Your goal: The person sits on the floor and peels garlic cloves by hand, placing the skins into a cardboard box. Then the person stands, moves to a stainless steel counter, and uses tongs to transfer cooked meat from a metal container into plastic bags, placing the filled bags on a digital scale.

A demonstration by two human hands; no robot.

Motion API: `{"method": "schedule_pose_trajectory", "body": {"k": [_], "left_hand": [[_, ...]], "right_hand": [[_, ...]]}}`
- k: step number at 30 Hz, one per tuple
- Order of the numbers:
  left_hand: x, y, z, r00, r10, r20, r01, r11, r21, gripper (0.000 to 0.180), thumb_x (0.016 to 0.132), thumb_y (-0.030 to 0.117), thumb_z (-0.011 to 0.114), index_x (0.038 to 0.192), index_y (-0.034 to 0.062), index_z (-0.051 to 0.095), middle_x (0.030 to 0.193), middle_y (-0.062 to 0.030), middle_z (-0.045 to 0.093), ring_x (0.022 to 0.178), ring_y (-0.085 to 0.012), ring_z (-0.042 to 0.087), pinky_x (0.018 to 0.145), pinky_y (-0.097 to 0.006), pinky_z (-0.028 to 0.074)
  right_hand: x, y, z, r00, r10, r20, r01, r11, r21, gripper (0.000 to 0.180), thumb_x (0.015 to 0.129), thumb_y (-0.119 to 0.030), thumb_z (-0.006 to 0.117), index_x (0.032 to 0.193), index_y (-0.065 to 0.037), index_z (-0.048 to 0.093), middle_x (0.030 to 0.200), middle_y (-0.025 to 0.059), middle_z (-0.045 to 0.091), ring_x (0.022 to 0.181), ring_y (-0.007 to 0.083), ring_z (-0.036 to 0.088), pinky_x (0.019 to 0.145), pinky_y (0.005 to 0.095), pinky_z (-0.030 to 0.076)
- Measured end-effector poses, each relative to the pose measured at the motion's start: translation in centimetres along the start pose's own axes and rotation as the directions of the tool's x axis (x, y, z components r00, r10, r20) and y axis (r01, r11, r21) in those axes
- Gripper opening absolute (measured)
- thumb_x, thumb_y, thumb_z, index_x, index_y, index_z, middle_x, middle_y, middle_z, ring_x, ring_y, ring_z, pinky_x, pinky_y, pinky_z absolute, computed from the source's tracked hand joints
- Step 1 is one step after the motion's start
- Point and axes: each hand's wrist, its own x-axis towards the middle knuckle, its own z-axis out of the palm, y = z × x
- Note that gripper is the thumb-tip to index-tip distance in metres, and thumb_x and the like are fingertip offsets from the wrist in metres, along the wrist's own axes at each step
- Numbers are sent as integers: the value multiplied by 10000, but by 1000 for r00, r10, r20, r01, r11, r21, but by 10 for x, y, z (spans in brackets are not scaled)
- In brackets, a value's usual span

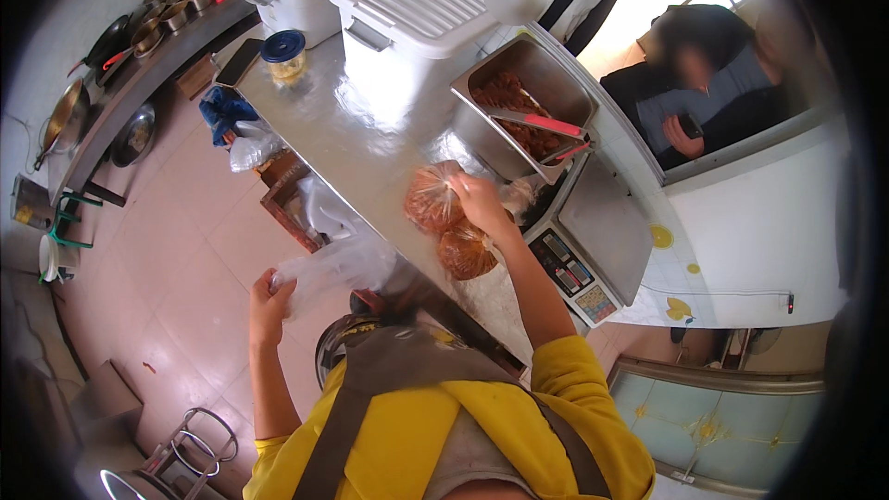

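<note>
My left hand (269, 304) is out over the floor, beside the counter, its fingers closed on the edge of a thin clear plastic bag (338, 264) that spreads towards the counter edge. Over the steel counter (347, 143), my right hand (482, 204) pinches the gathered top of a clear bag of reddish-brown food (431, 202). Just nearer to me sits a second filled bag (466, 253), close against the first. Beyond my right hand stands a deep steel pan (474, 134) of similar food, with red-handled tongs (537, 122) lying across it.
A weighing scale (602, 222) stands right of the bags. White lidded bins (407, 9) and a blue-lidded tub (283, 54) occupy the far counter. An open drawer (287, 194) holds plastic bags. Pans line a shelf (167, 56) at left. Another person (713, 83) sits beyond the window opening.
</note>
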Motion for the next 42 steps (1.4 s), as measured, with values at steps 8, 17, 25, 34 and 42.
{"method": "schedule_pose_trajectory", "body": {"k": [8,17,25,34,42], "left_hand": [[8,-9,-9,997,-19,-76,16,999,-50,190,842,137,660,985,46,574,696,78,491,532,-5,385,427,-196,251],[24,11,19,997,27,67,-29,999,33,237,863,127,624,1071,21,582,764,55,556,546,5,391,438,-185,253],[31,18,25,988,60,142,-67,997,43,231,874,124,613,1078,19,586,824,27,590,644,-14,484,498,-176,345],[26,24,36,985,98,139,-98,995,-8,242,873,128,617,1081,9,584,893,-8,619,722,-50,540,571,-189,414],[19,28,36,992,121,-46,-119,992,40,269,878,130,621,1099,-11,559,961,-49,613,800,-87,554,630,-216,441]], "right_hand": [[-81,16,-134,905,403,-136,-277,801,530,315,962,-353,527,922,-55,621,595,-32,450,526,68,411,494,245,340],[-153,91,-251,719,475,-507,-466,871,156,376,957,-341,530,1023,20,613,653,65,553,630,151,535,613,294,433],[-178,116,-223,618,446,-648,-508,855,103,405,857,-207,650,1197,-21,534,802,117,624,728,230,599,674,327,466],[-130,13,-40,981,180,72,-180,984,1,483,832,-295,684,1201,-45,497,688,165,596,684,334,610,596,394,450],[-57,6,-25,941,142,-306,40,854,518,340,987,-249,483,771,6,548,597,120,531,520,219,510,509,337,373]]}}
